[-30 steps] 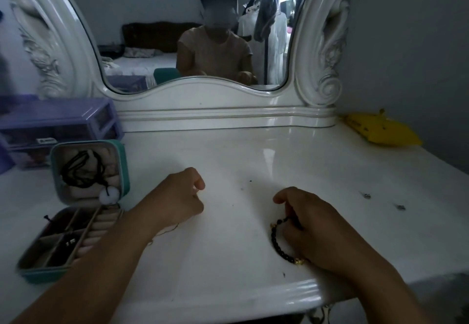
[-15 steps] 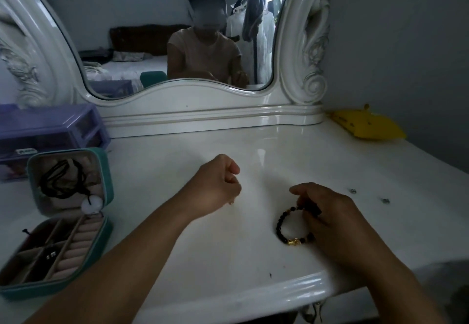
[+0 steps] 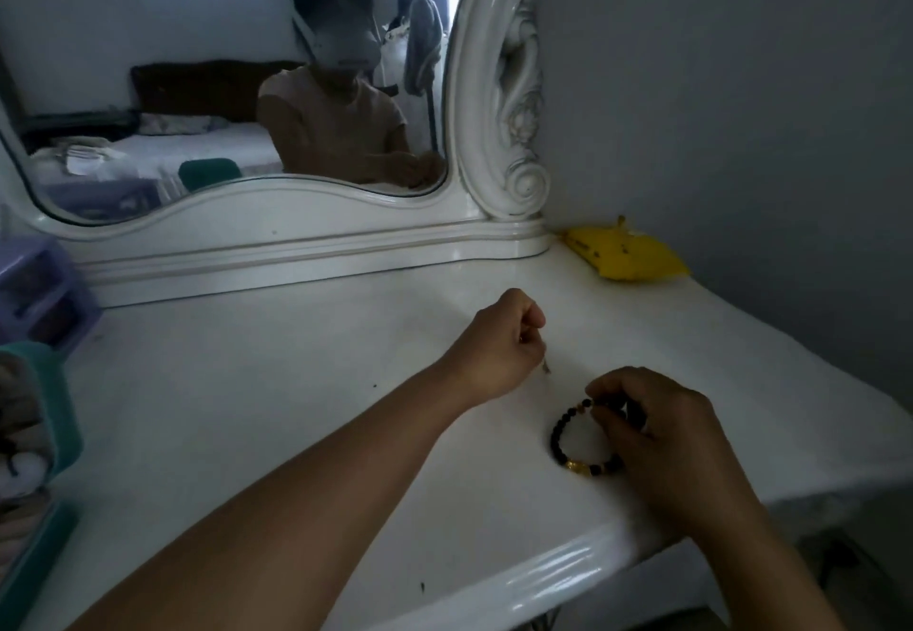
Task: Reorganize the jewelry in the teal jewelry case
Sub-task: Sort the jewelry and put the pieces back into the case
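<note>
Yellow pouch (image 3: 625,255), perhaps, beside mirror (image 3: 499,87)

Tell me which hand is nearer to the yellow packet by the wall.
Left. The left hand is partway across the tabletop toward the yellow packet; the right hand, pinching the black bead bracelet, sits nearer the front edge.

bracelet (image 3: 583,438): black beads, gold charm | case (image 3: 59,408): teal | pouch (image 3: 627,260): yellow, perhaps
</note>
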